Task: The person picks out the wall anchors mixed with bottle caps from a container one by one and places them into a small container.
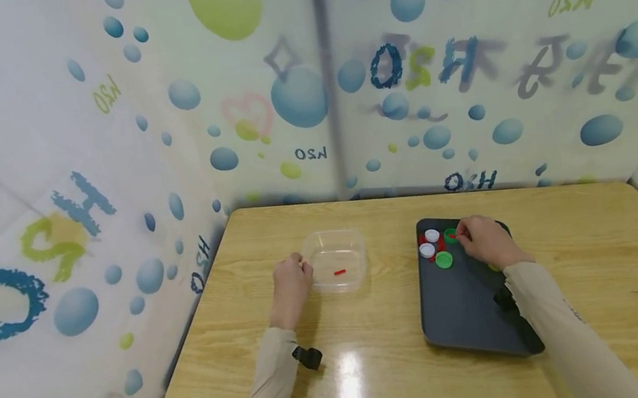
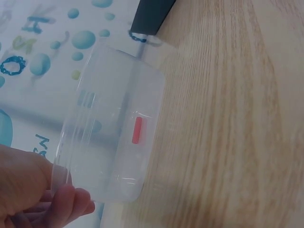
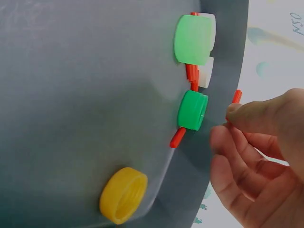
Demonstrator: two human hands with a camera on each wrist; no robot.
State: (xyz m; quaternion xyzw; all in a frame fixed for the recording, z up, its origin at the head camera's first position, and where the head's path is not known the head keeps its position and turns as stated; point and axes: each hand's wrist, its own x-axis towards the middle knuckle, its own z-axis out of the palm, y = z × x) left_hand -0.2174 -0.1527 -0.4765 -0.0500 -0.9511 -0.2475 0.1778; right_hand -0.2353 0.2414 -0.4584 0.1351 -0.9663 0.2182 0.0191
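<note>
My left hand point(image 1: 292, 282) pinches the left rim of a clear plastic container point(image 2: 99, 147) between thumb and fingers. One small red stick point(image 2: 137, 130) lies inside that container. Over the far end of a dark grey tray point(image 1: 462, 308), my right hand point(image 3: 266, 147) pinches another short red stick point(image 3: 237, 97) between thumb and index finger. Close below the fingertips in the head view is a green bottle cap point(image 3: 192, 110). A second green cap point(image 1: 444, 260) and white caps point(image 1: 432, 235) sit beside it, with several red sticks point(image 3: 192, 73) among them.
A yellow cap point(image 3: 123, 195) lies on the tray near its right side, mostly hidden by the right hand in the head view. The wooden table point(image 1: 376, 335) meets patterned walls point(image 1: 315, 172) at the back and left. Raised edges surround the tray.
</note>
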